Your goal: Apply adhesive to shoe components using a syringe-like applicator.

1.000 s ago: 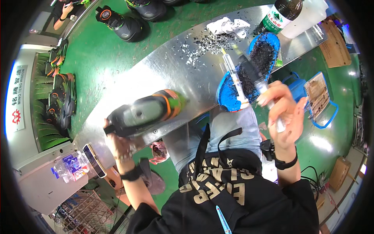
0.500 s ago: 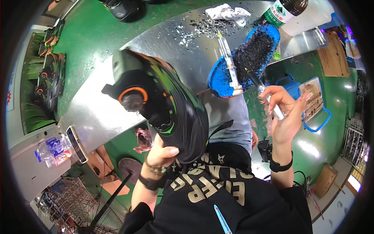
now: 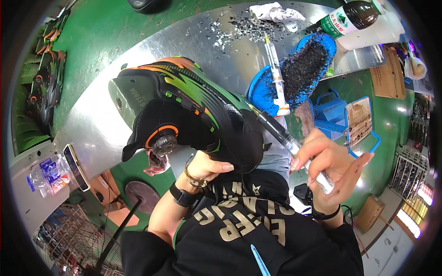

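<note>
In my left hand point(image 3: 209, 166) is a black shoe point(image 3: 202, 110) with green and orange patterning and an orange-ringed dial. A grey-green shoe last point(image 3: 126, 94) fills its opening. The fingers under the toe end are partly hidden. My right hand point(image 3: 327, 168) is closed round a syringe point(image 3: 281, 133) with dark contents. Its yellowish tip lies at the shoe's far right edge; whether they touch I cannot tell. Beyond, a second, clear syringe point(image 3: 276, 73) with a yellow tip lies across a blue sole-shaped holder point(image 3: 260, 87) filled with black crumbs.
Black and white scraps point(image 3: 225, 34) litter the metal table point(image 3: 184, 48) near a crumpled white cloth point(image 3: 276, 14). At the far right lies a dark bottle point(image 3: 361, 18). A phone point(image 3: 76, 168) is at left; an open blue toolbox point(image 3: 331, 112) sits lower right.
The shoe has turned, bringing its patterned side and last into fuller view. My right hand has come lower and nearer, and the dark syringe's tip has moved left from the blue holder to the shoe.
</note>
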The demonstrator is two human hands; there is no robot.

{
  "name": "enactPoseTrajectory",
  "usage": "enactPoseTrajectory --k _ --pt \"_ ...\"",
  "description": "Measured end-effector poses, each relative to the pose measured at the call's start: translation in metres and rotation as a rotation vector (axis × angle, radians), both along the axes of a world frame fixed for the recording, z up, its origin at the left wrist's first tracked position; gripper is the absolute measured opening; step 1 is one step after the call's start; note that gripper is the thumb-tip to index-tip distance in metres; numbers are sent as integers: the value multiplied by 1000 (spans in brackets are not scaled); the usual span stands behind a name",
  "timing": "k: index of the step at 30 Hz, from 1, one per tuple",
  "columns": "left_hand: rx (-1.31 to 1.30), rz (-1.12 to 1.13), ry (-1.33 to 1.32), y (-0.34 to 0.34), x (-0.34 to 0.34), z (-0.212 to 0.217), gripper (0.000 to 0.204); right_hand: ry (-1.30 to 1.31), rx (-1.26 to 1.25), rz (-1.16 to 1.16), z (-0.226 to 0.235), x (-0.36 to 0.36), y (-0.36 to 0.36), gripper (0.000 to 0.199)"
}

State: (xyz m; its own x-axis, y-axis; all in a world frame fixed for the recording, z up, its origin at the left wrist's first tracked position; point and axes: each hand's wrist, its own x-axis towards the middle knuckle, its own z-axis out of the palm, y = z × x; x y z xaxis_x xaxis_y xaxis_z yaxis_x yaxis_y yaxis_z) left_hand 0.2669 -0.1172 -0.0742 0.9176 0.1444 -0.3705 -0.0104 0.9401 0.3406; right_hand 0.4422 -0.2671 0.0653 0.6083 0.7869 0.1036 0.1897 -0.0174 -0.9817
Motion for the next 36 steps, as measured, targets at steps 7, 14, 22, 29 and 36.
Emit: enactPoseTrajectory --k 7,14,22,29,36 --pt "-8 -4 -20 -1 8 2 71 30 22 121 -2 -3 5 77" --pt "4 24 -52 0 11 8 70 -114 -77 37 -1 -10 10 67" --pt "-150 71 -76 -3 22 11 71 -80 -34 -14 22 -12 -4 70" --pt "-115 83 -208 1 62 -3 60 -120 -13 4 32 -11 -12 76" --pt "-145 207 -567 8 109 16 52 -296 -31 -27 34 -7 1 64"
